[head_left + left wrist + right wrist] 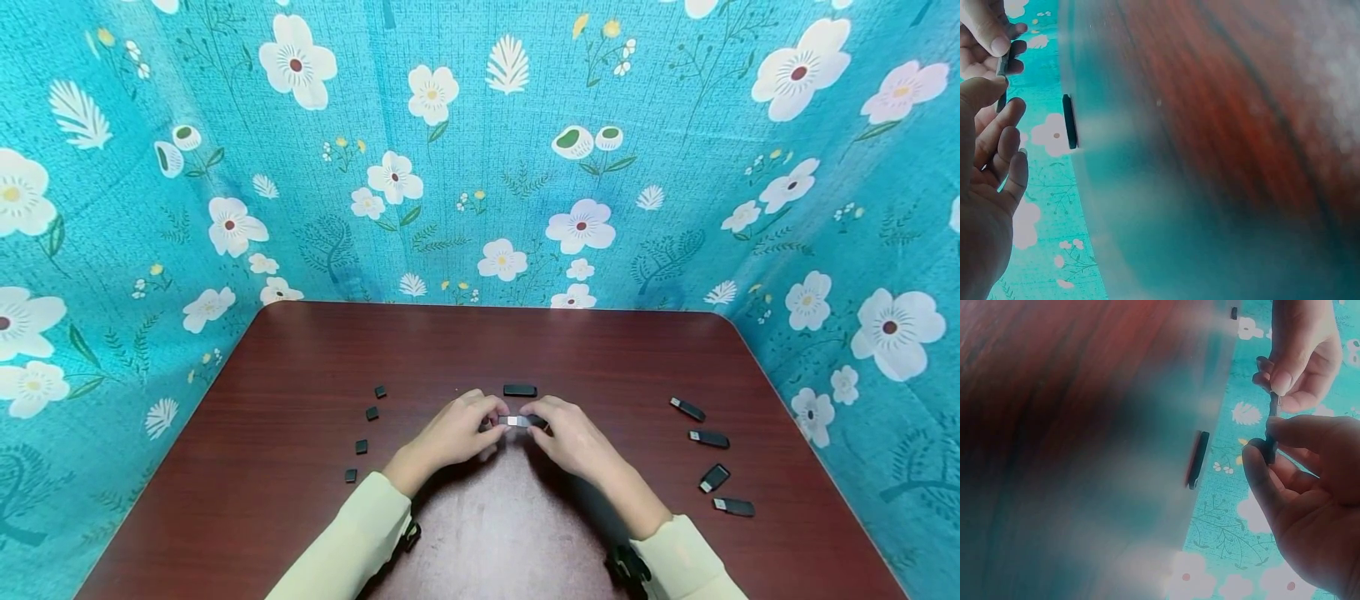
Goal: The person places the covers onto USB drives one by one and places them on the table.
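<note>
Over the middle of the table, both hands hold a USB flash drive [517,422] between them, its pale metal plug showing in the gap. My left hand [463,427] pinches the small dark cap at the plug end with thumb and fingertips, which largely hide it. My right hand [573,435] grips the dark body between thumb and fingers. In the right wrist view the stick [1274,406] appears edge-on, running from one hand's fingertips to the other's. Just beyond the hands lies a black capped USB flash drive [520,390], also seen in the left wrist view.
Several small black caps [362,447] form a loose column on the table's left. On the right lie several uncapped USB flash drives [708,439], metal plugs showing. The dark red wooden table [630,350] meets a blue floral curtain [465,208] at its back and sides.
</note>
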A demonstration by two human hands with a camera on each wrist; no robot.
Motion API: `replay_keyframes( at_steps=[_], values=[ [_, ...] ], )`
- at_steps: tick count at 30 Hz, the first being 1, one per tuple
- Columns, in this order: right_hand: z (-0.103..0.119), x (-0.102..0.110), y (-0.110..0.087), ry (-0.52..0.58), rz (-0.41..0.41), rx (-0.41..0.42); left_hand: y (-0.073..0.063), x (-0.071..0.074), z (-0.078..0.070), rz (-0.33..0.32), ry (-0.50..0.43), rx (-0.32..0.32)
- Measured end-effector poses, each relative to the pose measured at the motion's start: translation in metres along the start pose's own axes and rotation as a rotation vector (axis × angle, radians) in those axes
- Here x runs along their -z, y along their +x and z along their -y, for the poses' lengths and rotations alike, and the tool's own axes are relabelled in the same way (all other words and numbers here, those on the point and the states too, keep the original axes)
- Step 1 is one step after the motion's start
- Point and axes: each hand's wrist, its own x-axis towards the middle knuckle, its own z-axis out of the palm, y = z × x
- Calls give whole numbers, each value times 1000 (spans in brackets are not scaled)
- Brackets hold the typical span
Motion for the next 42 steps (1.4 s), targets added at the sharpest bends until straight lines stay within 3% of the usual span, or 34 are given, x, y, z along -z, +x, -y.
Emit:
replay_keyframes(
  at_steps=[17,28,37,42],
  values=[
    [3,-2,3,-21,-10,38,2,-2,-2,5,-2,-7],
    [7,-2,5,-59,-63,87,3,-4,-3,-38,46,-59],
    [10,-4,8,-110,-68,66,6,-6,-4,-113,102,-129],
    [10,-3,7,-117,-59,59,8,-7,-5,-110,147,-141]
  ],
)
